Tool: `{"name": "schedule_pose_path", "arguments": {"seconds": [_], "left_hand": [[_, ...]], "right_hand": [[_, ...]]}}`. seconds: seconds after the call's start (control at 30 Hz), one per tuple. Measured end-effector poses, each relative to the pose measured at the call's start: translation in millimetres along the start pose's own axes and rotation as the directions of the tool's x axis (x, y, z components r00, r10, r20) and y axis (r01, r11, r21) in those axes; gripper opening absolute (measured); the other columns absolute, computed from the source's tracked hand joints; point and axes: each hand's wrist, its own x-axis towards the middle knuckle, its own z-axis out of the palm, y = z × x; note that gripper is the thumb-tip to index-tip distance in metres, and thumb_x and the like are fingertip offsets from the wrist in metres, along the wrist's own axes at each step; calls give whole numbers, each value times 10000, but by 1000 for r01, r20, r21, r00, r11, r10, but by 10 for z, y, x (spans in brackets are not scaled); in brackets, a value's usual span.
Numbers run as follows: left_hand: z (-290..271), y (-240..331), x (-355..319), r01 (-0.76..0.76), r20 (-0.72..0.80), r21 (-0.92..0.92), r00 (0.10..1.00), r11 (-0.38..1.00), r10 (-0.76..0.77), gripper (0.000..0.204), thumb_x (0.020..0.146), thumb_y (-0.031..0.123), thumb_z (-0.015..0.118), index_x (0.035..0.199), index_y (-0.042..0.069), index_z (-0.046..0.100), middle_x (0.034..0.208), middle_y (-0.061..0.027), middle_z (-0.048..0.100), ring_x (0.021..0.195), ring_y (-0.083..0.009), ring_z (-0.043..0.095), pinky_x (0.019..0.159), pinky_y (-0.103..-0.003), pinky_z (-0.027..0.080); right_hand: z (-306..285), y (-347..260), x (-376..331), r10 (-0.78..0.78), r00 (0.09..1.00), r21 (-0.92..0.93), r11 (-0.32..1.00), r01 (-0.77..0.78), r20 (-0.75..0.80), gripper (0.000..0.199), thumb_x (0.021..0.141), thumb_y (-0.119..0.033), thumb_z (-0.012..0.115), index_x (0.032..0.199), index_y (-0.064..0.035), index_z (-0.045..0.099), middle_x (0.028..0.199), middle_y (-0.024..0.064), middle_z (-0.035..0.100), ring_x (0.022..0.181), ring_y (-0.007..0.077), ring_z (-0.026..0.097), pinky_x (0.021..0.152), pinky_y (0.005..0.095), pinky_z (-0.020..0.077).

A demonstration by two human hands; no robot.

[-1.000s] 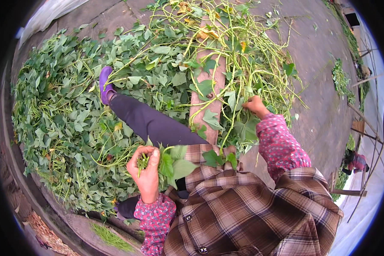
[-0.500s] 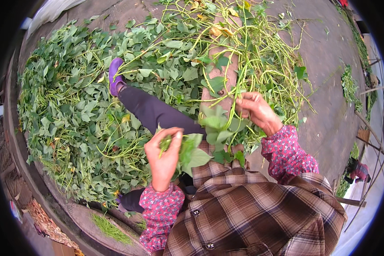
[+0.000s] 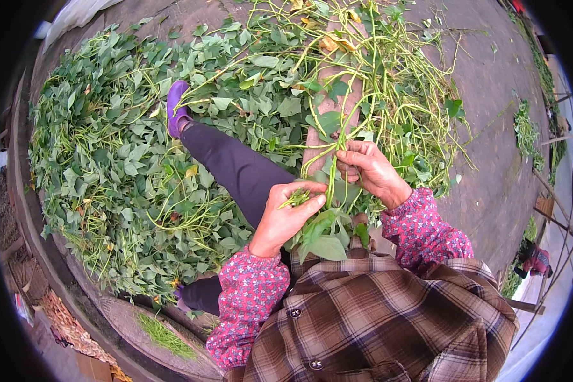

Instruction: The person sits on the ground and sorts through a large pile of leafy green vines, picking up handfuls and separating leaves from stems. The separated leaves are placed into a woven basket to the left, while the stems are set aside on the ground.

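Just left of the right-hand grip (image 3: 375,173), nearer and pinched on it, a slender yellow-green vine stem (image 3: 331,181) lies long axis forward, beside the left-hand grip (image 3: 284,215), clamped on short green stalks (image 3: 296,198).

Left hand (image 3: 284,215) covers part of its stem bunch (image 3: 295,198), vines (image 3: 414,102) run off the top edge, and that pinkish blob (image 3: 538,261) far right's too tiny to call tbh.

Left hand (image 3: 287,213) around a leafy bunch (image 3: 326,247), right hand (image 3: 373,172) on a green vine (image 3: 332,181)
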Motion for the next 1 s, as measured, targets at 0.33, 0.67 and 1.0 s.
{"name": "schedule_pose_path", "arguments": {"seconds": [0.33,0.67,1.0], "left_hand": [[50,-37,59,-175,19,230,984,957,175,141,771,75,620,857,-36,616,721,-53,618,680,-78,547,627,-244,449],[-86,-119,74,-119,-491,258,838,959,236,64,719,48,543,709,-1,582,634,-33,575,557,-125,511,541,-252,412],[-1168,-373,-770,-464,-740,-343,669,817,69,319,905,263,486,1130,37,471,1089,-98,517,1008,-216,521,886,-365,433]], "right_hand": [[60,-13,-10,-25,999,-49,999,24,-28,79,824,-117,593,796,-44,598,648,-25,552,491,29,409,432,187,275],[58,-12,-20,-165,981,108,978,176,-105,61,826,-131,579,839,-73,568,609,-48,470,516,36,431,439,191,324],[-1843,-750,-891,-824,558,-752,-306,-583,-97,223,711,-71,552,915,5,597,766,161,612,693,321,591,655,401,473]]}}
